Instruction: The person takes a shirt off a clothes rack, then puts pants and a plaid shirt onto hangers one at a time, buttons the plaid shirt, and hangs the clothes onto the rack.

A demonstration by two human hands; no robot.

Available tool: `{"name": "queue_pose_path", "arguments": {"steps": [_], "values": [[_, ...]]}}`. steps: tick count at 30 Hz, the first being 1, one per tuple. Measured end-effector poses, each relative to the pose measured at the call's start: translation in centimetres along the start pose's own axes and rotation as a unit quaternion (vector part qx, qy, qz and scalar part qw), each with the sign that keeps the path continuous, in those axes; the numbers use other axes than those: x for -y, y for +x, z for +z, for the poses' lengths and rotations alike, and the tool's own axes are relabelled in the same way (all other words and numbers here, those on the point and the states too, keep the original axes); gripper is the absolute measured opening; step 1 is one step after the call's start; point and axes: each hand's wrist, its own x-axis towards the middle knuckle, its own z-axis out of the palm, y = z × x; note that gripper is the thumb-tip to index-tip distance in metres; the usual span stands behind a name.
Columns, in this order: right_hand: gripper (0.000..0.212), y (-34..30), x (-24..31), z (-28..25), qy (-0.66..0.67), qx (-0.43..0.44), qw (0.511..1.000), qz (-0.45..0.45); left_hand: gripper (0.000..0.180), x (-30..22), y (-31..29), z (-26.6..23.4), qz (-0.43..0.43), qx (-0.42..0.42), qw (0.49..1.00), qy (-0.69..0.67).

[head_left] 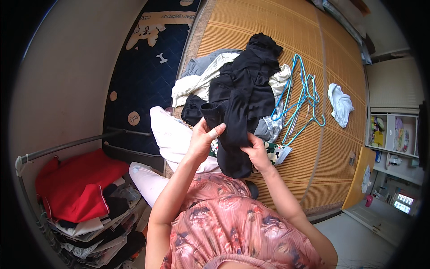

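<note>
both hands are holding a black garment (235, 130) just above the lap: the left hand (200, 140) is pinching its upper fold in a closed grip, and the right hand (256, 151) is clasping its lower edge. behind it, piled clothes (201, 80) are lying on a bamboo mat (331, 148), with blue hangers (301, 101) and a white cloth (341, 104) beyond.
</note>
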Motion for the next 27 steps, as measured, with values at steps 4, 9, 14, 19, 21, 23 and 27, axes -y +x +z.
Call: {"name": "queue_pose_path", "arguments": {"steps": [4, 9, 14, 19, 21, 23, 27], "values": [[0.041, 1.1, 3.1, 2.1, 0.056, -0.043, 0.992, -0.104, 0.050, -1.2, -0.6, 0.7, 0.149, 0.033, 0.985, 0.081], [0.028, 4.1, 3.9, 1.1, 0.028, -0.112, 0.989, -0.089, 0.028, -2.7, -0.9, -0.8, 0.167, 0.030, 0.977, 0.132], [0.019, 6.0, 6.0, -3.9, 0.164, -0.154, 0.968, -0.114, 0.019, -6.5, 0.1, -3.8, 0.192, -0.043, 0.980, -0.009], [0.025, 8.4, 9.8, -4.7, 0.070, -0.119, 0.960, -0.244, 0.018, -12.0, 2.6, -3.5, 0.249, -0.055, 0.951, 0.176], [0.033, 7.9, 14.3, -3.3, -0.032, -0.139, 0.918, -0.371, 0.021, -16.6, 2.0, -1.3, 0.427, -0.036, 0.873, 0.231], [0.036, 6.7, 17.5, -2.5, -0.068, -0.140, 0.891, -0.427, 0.030, -19.9, 0.3, -0.1, 0.494, -0.015, 0.824, 0.278], [0.038, 6.1, 17.5, -2.7, -0.246, -0.185, 0.847, -0.433, 0.036, -18.8, -0.7, -0.8, 0.496, 0.101, 0.774, 0.381]]}}
